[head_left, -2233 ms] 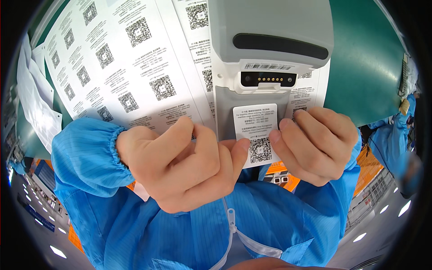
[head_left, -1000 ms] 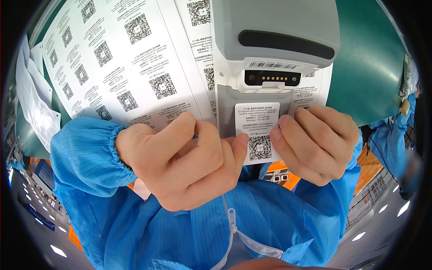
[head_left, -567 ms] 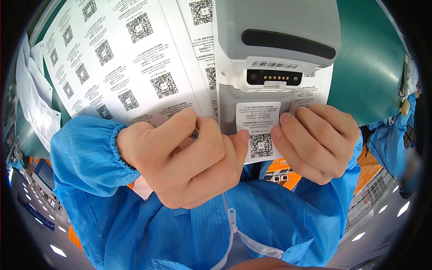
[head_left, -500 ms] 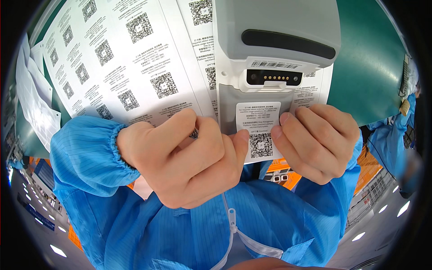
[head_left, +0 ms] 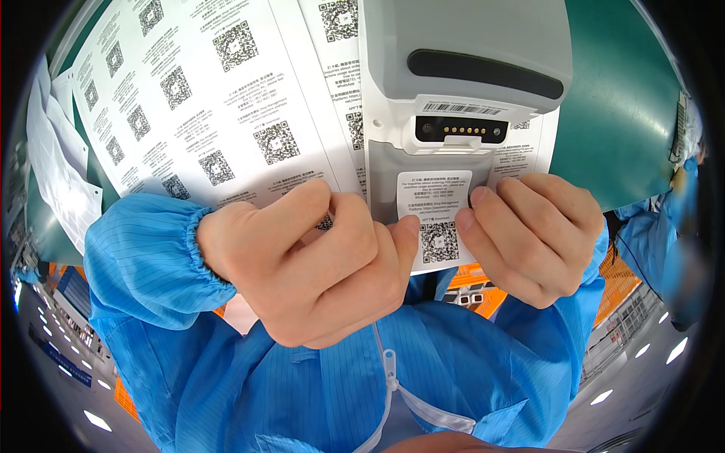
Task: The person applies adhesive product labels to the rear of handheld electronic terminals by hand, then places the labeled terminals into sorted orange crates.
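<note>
A grey and white handheld terminal (head_left: 461,34) with a dark curved strip and a row of gold contacts lies in front of me. On its near grey face is a white rounded sticker (head_left: 432,198) printed with text and a square code. My left hand (head_left: 313,268) is curled closed, its thumb tip at the sticker's lower left edge. My right hand (head_left: 532,241) is closed too, with thumb and forefinger tips at the sticker's right edge. How firmly either hand grips the sticker is hidden.
Sheets of similar stickers (head_left: 249,106) lie left of the terminal and partly under it, on a green tabletop (head_left: 615,113). Loose white papers (head_left: 57,151) hang at the far left. Orange crates (head_left: 619,283) show below the table edge. Another person's blue sleeve (head_left: 653,238) is at the right.
Almost nothing differs. My left thumb has shifted very slightly up and to the right along the sticker's edge; the sticker and the terminal stay nearly in place.
</note>
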Available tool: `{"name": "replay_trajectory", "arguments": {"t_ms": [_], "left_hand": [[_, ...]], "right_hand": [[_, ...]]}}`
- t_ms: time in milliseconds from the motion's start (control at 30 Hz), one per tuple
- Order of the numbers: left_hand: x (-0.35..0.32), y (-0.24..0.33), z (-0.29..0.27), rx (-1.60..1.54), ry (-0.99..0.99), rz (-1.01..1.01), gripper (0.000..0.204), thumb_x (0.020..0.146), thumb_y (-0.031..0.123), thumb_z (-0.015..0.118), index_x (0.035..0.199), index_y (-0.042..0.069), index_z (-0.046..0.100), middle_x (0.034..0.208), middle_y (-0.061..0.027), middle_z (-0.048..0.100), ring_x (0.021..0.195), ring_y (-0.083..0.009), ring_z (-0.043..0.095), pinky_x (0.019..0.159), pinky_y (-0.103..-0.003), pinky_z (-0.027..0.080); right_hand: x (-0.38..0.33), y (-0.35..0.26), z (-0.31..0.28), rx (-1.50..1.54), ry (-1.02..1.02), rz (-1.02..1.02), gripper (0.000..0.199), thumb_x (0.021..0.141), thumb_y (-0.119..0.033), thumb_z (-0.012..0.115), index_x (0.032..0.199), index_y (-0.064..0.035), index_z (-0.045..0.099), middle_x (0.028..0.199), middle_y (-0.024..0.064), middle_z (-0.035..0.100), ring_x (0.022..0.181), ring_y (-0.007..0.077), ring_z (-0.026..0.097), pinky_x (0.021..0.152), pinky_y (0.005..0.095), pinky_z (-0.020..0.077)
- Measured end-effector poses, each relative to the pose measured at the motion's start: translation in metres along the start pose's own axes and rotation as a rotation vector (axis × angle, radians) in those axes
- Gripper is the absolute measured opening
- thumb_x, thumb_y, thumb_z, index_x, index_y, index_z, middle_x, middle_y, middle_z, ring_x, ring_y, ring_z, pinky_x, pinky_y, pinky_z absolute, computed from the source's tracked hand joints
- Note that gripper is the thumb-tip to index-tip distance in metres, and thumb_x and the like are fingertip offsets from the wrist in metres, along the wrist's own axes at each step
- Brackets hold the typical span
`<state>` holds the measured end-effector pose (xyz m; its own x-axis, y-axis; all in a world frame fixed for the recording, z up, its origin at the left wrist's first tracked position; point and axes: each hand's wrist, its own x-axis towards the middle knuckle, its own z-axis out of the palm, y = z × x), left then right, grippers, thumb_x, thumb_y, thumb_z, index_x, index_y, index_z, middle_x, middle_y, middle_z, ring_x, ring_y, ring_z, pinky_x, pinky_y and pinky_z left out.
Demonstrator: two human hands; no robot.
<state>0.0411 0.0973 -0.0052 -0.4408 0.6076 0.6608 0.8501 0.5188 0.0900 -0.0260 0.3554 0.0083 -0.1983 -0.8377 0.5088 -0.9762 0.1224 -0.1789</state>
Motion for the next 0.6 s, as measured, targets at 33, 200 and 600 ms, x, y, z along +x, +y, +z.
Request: {"name": "replay_trajectory", "arguments": {"t_ms": [33,200,600], "left_hand": [[0.000,0.000,0.001,0.000,0.010,-0.011,0.038,0.048,0.019,0.071,0.081,0.001,0.075,0.068,-0.0044,0.054,0.062,-0.0189,0.057,0.050,-0.030,0.048],[0.002,0.002,-0.001,-0.043,-0.011,-0.073,0.043,0.043,0.017,0.065,0.082,0.000,0.074,0.068,-0.0051,0.053,0.062,-0.0194,0.057,0.050,-0.030,0.046],[0.007,-0.024,-0.022,-0.255,-0.324,0.016,0.044,0.072,0.022,0.076,0.107,-0.005,0.072,0.071,-0.0012,0.047,0.060,-0.0146,0.048,0.047,-0.028,0.037]], "right_hand": [[0.000,0.000,0.000,0.001,-0.002,-0.010,0.029,0.073,-0.012,0.081,0.098,-0.0018,0.071,0.093,0.0096,0.073,0.076,0.0191,0.069,0.063,0.0293,0.0576],[0.002,0.005,0.003,0.012,0.017,-0.013,0.028,0.069,-0.011,0.079,0.094,0.0002,0.073,0.091,0.0103,0.071,0.076,0.0209,0.067,0.060,0.0304,0.0551],[0.014,0.013,-0.008,0.112,-0.065,-0.070,0.052,0.069,-0.039,0.078,0.094,0.0061,0.072,0.089,0.0099,0.060,0.077,0.0239,0.060,0.058,0.0313,0.0526]]}}
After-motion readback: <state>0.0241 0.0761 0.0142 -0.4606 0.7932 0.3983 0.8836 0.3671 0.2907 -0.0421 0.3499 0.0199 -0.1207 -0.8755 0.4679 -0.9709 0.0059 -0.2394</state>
